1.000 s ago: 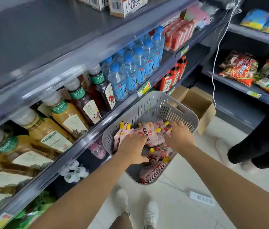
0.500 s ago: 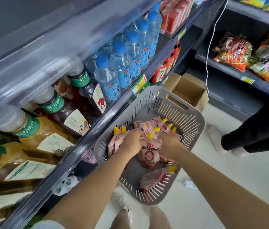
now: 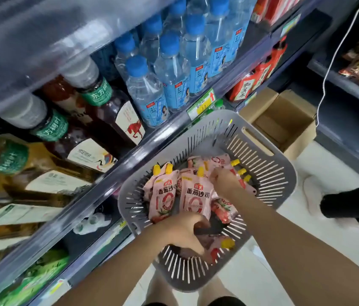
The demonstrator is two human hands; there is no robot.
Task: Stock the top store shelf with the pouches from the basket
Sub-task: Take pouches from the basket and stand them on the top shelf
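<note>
A grey slotted plastic basket [image 3: 269,173] is seen just beside the front rail of a drinks shelf. The pink soft plastic pouches with yellow screw caps [image 3: 192,195] are all found inside it, some propped upright and others lying flat. The left hand [image 3: 181,231] is placed in the near part of the basket, and its fingers [image 3: 199,224] are curled round the lower end of one of the pouches, the hold being partly hidden by the knuckles. The right hand [image 3: 224,181] is sunk into the pile at the far right of the basket, its fingers [image 3: 215,173] bent down among the capped ends. Whether anything is held by them cannot be told.

Left of the basket, dark and amber tea bottles with green neck labels [image 3: 97,93] are shown lying back on the shelf. Beyond the basket's far left corner, clear water bottles with blue caps [image 3: 145,91] are ranked upright. Above and left of the basket, a blurred grey shelf board [image 3: 41,29] is seen. Behind the basket, an open brown cardboard box [image 3: 284,122] is set on the pale floor. To the right of the basket, another person's white shoe [image 3: 310,195] is seen on the floor
</note>
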